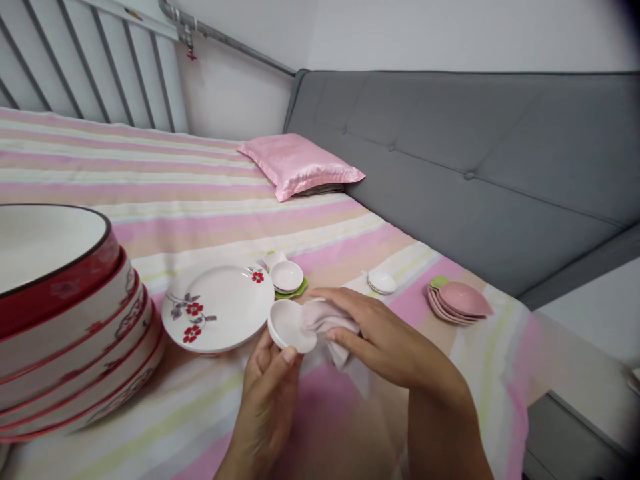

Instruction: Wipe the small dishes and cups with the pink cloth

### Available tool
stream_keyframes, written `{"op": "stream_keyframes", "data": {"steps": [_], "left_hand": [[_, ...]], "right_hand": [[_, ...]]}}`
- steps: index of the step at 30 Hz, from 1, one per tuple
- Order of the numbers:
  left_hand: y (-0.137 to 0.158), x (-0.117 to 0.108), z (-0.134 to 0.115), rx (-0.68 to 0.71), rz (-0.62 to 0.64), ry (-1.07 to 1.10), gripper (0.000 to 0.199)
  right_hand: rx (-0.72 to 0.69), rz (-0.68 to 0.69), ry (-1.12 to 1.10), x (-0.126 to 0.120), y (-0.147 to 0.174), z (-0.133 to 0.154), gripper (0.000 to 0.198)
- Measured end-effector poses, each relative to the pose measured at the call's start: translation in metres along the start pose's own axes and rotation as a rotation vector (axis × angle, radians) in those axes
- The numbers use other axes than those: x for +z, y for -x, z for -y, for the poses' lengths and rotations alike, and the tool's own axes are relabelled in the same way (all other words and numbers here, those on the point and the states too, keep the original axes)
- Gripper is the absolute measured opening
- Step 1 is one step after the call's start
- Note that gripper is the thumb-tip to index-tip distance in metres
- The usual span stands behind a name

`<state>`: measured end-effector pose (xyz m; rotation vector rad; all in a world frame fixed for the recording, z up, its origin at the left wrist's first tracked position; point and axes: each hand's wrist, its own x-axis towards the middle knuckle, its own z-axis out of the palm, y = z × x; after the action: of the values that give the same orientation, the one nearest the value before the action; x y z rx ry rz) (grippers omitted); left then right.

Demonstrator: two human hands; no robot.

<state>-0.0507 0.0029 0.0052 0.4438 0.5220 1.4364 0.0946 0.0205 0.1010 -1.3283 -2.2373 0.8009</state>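
Between the fingers and thumb of my left hand (pixel 273 387) is a small white dish (pixel 285 323), tilted up toward me. My right hand (pixel 370 327) grips a pale pink cloth (pixel 325 323) and presses it against the dish's right side, hiding part of it. Just left of the dish lies a white plate (pixel 225 307) with red flowers and grey leaves. Behind it sit small white dishes (pixel 287 275) with a green leaf-shaped one (pixel 299 289) under them. Beyond my right hand are a few more small white dishes (pixel 381 281).
A tall stack of red-rimmed bowls (pixel 75 333) stands at the left. Pink leaf-shaped dishes (pixel 463 300) are stacked at the right. The striped bedspread (pixel 175 153) carries a pink pillow (pixel 310 163) at the back. A grey padded headboard (pixel 450 133) borders the far right; a radiator (pixel 90 67) is behind.
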Motion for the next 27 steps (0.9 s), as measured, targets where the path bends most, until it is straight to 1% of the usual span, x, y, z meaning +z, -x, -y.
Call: {"op": "stream_keyframes", "data": {"steps": [2, 3, 5, 7, 9, 11, 15, 18, 22, 27], "left_hand": [[0.001, 0.000, -0.001, -0.005, 0.010, 0.016, 0.055], [0.001, -0.001, -0.001, -0.010, 0.020, 0.021, 0.054], [0.002, -0.002, -0.002, -0.022, 0.044, 0.021, 0.052], [0.003, -0.003, -0.002, -0.038, 0.057, 0.005, 0.054], [0.003, -0.004, -0.002, -0.047, 0.063, -0.017, 0.056], [0.004, -0.004, -0.001, -0.048, 0.071, -0.036, 0.058], [0.004, -0.003, 0.001, -0.051, 0.075, -0.059, 0.059], [0.005, -0.004, 0.002, -0.078, 0.072, -0.048, 0.057], [0.006, -0.006, 0.001, -0.142, 0.012, 0.014, 0.050], [0.005, -0.002, -0.001, -0.201, -0.108, 0.108, 0.046]], "right_hand": [[0.067, -0.073, -0.013, -0.003, 0.002, 0.001, 0.034], [0.091, -0.088, -0.017, -0.004, 0.002, 0.002, 0.029], [0.096, -0.077, -0.019, -0.004, 0.003, 0.004, 0.021], [0.081, -0.040, -0.014, -0.003, 0.003, 0.006, 0.017], [0.089, -0.016, 0.019, 0.001, 0.003, 0.007, 0.016], [0.120, -0.034, 0.090, 0.006, 0.002, 0.007, 0.014], [0.184, -0.135, 0.233, 0.016, 0.000, 0.007, 0.013], [0.217, -0.203, 0.262, 0.021, -0.004, 0.008, 0.014], [0.213, -0.271, 0.244, 0.025, -0.010, 0.011, 0.014], [0.129, -0.308, 0.179, 0.027, -0.014, 0.014, 0.017]]}}
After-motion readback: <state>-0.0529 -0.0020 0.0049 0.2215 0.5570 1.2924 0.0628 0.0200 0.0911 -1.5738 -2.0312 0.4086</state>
